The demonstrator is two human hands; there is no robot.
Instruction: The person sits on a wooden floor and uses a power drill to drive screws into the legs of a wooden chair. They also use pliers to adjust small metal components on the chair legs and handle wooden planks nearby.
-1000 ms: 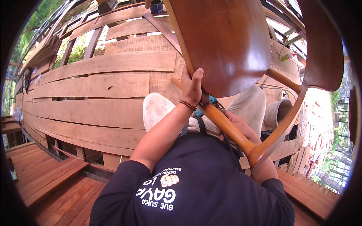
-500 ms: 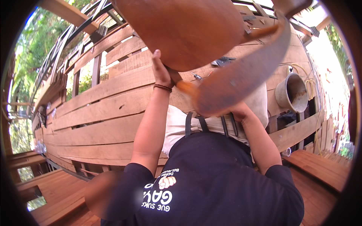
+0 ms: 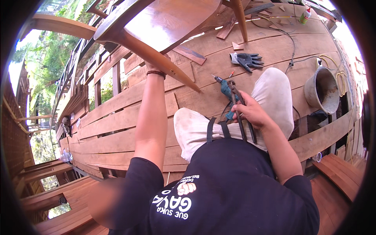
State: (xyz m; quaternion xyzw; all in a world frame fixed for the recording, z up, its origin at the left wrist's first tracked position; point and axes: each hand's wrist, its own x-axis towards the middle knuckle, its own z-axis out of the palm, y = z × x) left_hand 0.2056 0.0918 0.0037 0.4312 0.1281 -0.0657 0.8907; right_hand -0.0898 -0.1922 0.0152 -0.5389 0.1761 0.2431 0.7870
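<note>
My left hand (image 3: 154, 65), with a bead bracelet at the wrist, is closed on a varnished wooden chair (image 3: 172, 15) held raised at the top, its fingers partly hidden behind a tapered leg (image 3: 182, 78). My right hand (image 3: 250, 111) grips long dark metal pincers (image 3: 234, 89) above my lap, jaws pointing away from me. Just beyond them a teal power drill (image 3: 225, 88) lies near my knees, partly hidden by the pincers.
A grey work glove (image 3: 248, 62) lies on the plank floor (image 3: 125, 121), near wood offcuts (image 3: 190, 55), cables and a green-and-white bottle (image 3: 304, 16). A grey bucket (image 3: 313, 96) stands at the right. Gaps, railings and greenery show at the left.
My left hand has moved the chair up and leftward, turning it and uncovering the drill, glove and floor. My right hand, earlier behind the chair, now shows with the pincers.
</note>
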